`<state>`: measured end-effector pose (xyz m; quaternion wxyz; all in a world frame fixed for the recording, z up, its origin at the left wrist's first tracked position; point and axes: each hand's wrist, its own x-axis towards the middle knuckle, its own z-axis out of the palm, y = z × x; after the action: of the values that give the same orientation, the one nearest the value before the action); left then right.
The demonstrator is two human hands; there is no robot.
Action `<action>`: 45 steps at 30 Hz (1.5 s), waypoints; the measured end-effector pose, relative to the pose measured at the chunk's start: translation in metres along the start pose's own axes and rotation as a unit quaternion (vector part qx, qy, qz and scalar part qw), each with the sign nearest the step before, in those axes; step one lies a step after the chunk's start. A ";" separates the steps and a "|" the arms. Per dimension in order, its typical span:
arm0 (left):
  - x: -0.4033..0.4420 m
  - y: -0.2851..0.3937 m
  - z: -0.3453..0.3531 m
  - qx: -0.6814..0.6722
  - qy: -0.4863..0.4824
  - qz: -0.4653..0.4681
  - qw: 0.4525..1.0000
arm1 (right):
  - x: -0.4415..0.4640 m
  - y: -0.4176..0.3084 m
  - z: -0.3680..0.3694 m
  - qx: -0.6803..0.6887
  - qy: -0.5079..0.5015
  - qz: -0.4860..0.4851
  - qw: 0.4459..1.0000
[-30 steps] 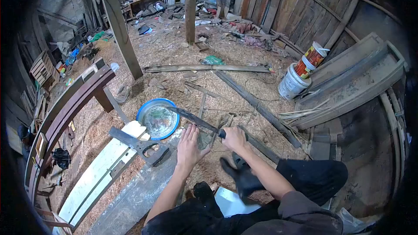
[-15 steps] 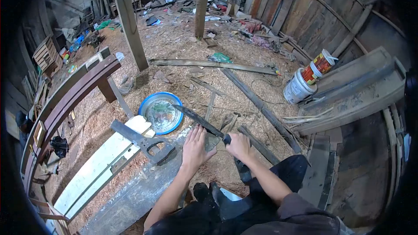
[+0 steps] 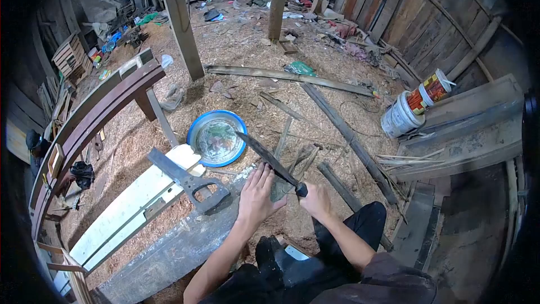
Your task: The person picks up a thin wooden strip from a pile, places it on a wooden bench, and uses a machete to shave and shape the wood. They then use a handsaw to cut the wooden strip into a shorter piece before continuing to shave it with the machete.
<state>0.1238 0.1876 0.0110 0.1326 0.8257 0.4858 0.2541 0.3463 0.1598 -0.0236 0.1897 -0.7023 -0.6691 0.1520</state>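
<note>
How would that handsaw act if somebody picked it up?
The handsaw would probably feel fairly stiff, since its blade looks broad and flat, perhaps with slight flex. It may feel heavier at the handle, which looks chunky despite its opening. Pushed, it would likely slide rather than roll, lying flat across the white board.

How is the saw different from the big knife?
The saw lies with nobody holding it, but the knife is in the right hand. The saw's handle has a big hole, while the knife's black handle is mostly hidden by fingers. The saw's blade looks wider than the knife's. Both have long blades.
</note>
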 end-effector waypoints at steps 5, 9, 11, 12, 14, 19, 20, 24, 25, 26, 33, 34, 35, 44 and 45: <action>0.000 -0.002 -0.010 0.018 -0.027 0.031 0.999 | 0.005 0.005 -0.031 -0.073 -0.046 0.007 0.996; -0.010 -0.006 -0.017 0.024 -0.039 0.076 0.996 | -0.029 0.008 -0.022 -0.014 -0.054 0.004 0.998; -0.018 -0.006 -0.017 0.019 -0.098 0.068 0.993 | -0.033 0.003 -0.036 0.009 0.001 -0.016 1.000; -0.021 -0.005 -0.018 0.010 -0.081 0.084 0.993 | -0.032 0.008 -0.040 0.009 -0.018 0.005 1.000; -0.024 -0.006 -0.016 0.010 -0.081 0.086 0.993 | -0.040 0.011 -0.039 0.009 -0.042 0.033 0.999; -0.020 0.014 -0.021 0.054 -0.143 0.014 0.988 | -0.050 0.005 -0.026 -0.003 0.001 -0.012 1.000; -0.021 0.015 -0.020 0.055 -0.141 0.013 0.988 | -0.050 0.007 -0.028 -0.017 -0.019 0.008 1.000; -0.028 0.008 -0.008 0.113 -0.105 0.068 0.986 | -0.036 0.009 -0.037 -0.010 -0.041 0.030 0.999; -0.028 0.007 -0.006 0.095 -0.108 0.060 0.988 | -0.036 0.013 -0.034 -0.011 -0.039 0.031 0.999; -0.028 0.008 -0.004 0.094 -0.107 0.062 0.988 | -0.037 0.018 -0.026 -0.027 -0.030 0.007 0.999; -0.026 0.013 -0.007 0.117 -0.117 0.059 0.984 | -0.023 0.022 -0.046 -0.098 -0.073 0.021 0.992; -0.027 0.014 -0.007 0.117 -0.118 0.052 0.985 | -0.026 0.021 -0.039 -0.105 -0.060 0.018 0.993; -0.026 0.014 -0.006 0.116 -0.118 0.044 0.985 | -0.030 0.022 -0.036 -0.107 -0.062 0.020 0.992; -0.026 0.012 -0.005 0.167 -0.136 0.047 0.975 | -0.038 0.028 -0.029 -0.066 0.004 -0.049 0.997; -0.027 0.012 -0.005 0.168 -0.136 0.046 0.975 | -0.036 0.028 -0.034 -0.066 0.003 -0.050 0.997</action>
<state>0.1192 0.1585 0.0129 0.0452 0.8842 0.4609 0.0606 0.3845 0.1212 -0.0084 0.1526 -0.6791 -0.7116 0.0958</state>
